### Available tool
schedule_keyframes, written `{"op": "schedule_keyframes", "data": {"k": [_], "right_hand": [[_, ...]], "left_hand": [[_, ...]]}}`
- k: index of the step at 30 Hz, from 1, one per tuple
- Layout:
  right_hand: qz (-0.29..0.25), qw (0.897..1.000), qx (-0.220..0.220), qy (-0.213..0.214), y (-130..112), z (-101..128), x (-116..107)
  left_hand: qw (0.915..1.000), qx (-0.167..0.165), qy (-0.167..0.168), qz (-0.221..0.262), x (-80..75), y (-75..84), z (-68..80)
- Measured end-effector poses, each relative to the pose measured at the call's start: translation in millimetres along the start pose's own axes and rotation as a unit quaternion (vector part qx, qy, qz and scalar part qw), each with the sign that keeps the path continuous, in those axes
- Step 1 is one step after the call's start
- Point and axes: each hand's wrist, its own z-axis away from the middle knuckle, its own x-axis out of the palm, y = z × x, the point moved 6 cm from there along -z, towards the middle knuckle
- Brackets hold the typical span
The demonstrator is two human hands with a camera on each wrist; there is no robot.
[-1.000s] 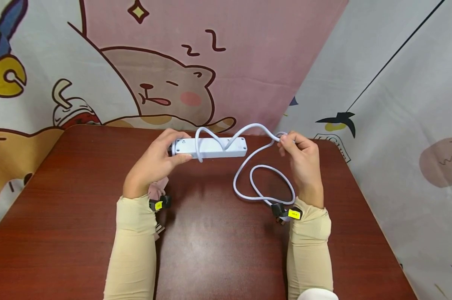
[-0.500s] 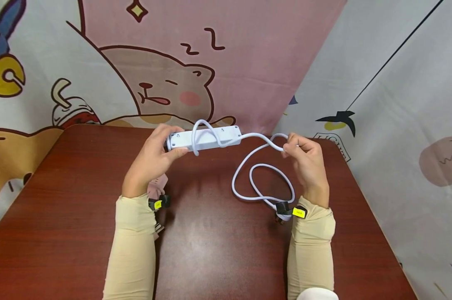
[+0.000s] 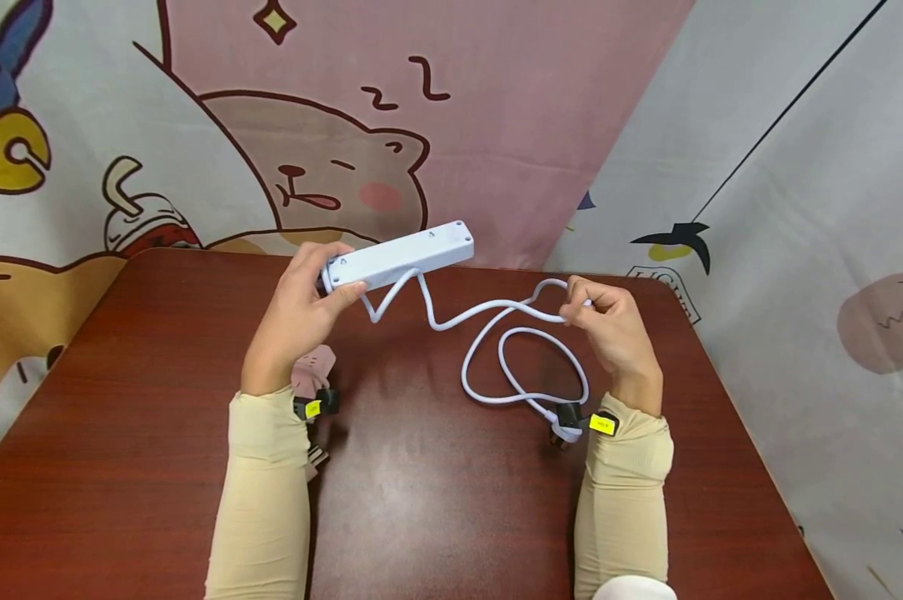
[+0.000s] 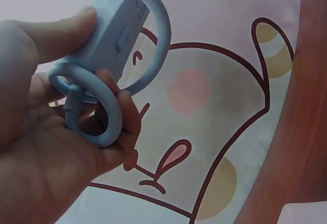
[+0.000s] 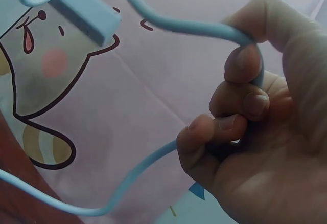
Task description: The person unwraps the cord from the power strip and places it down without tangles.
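Observation:
My left hand (image 3: 294, 312) grips one end of a white power strip (image 3: 402, 257), thumb along its near side. The strip is held up over the back of the table, its right end tilted upward. In the left wrist view, a small loop of cord (image 4: 115, 114) curls by the fingers at the gripped end, and a wider loop passes beside the strip. My right hand (image 3: 612, 325) pinches the white power cord (image 3: 489, 307), with fingers curled round it in the right wrist view. Further cord lies in loops on the table, ending at a plug (image 3: 566, 432) beside the right wrist.
A pink object (image 3: 313, 371) with slots sits behind the left wrist, partly hidden. Below it, a small item with light prongs (image 3: 316, 458) shows beside the left sleeve. The brown table (image 3: 436, 467) ends at a patterned curtain (image 3: 496, 125) at the back.
The strip's right end has risen and the strip has shifted slightly left. Cord that crossed over its top face now hangs below it. My right hand has moved slightly right and nearer with the cord.

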Motion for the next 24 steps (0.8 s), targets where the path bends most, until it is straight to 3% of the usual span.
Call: {"op": "schedule_keyframes", "data": {"k": [8,16,24], "right_hand": [[0.052,0.998,0.044,0.011,10,-1,-4],[0.155,0.979,0.120,0.061,23,-3,-10],[0.157,0.972,0.146,0.095,27,-3,-13]], "left_hand": [[0.9999,0.000,0.004,0.013,-0.8,0.3,0.1],[0.9990,0.008,-0.006,0.045,2.3,3.1,-0.6],[0.9980,0.017,-0.043,0.044,7.7,7.2,1.2]]}}
